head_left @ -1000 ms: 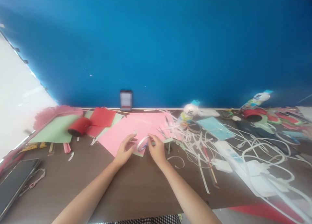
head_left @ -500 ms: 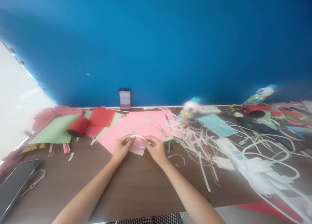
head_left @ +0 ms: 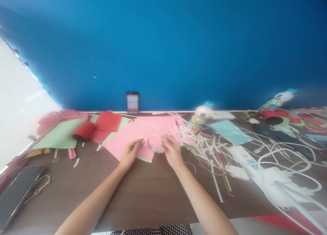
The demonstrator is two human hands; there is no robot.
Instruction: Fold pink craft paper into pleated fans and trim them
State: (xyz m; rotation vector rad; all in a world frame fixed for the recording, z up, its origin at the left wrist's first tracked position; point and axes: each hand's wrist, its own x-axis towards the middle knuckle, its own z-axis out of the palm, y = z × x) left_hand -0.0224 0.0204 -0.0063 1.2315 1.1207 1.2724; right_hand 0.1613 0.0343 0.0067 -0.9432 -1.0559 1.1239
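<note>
My right hand [head_left: 172,151] pinches the edge of a thin whitish ring, which looks like a nearly used-up roll of tape [head_left: 149,147], held upright over the pink paper [head_left: 125,134]. To its left, my left hand [head_left: 131,154] has thumb and fingertips pressed together. Something small and pale may show at those fingertips, too blurred to name. The two hands are apart, both above the near edge of the pink sheet. A corner of pale green paper peeks out beneath that sheet.
White paper strips [head_left: 208,146] lie heaped on the right, beside a bottle [head_left: 201,115] and a power strip [head_left: 244,158] with tangled cables. Left are a red tube [head_left: 85,131], green paper [head_left: 57,136] and a phone [head_left: 19,190]. Another phone [head_left: 132,103] leans on the blue wall.
The hands have moved apart. The ring, earlier between both hands, has gone right with my right hand, and my left hand has let go of it. The view has shifted slightly.
</note>
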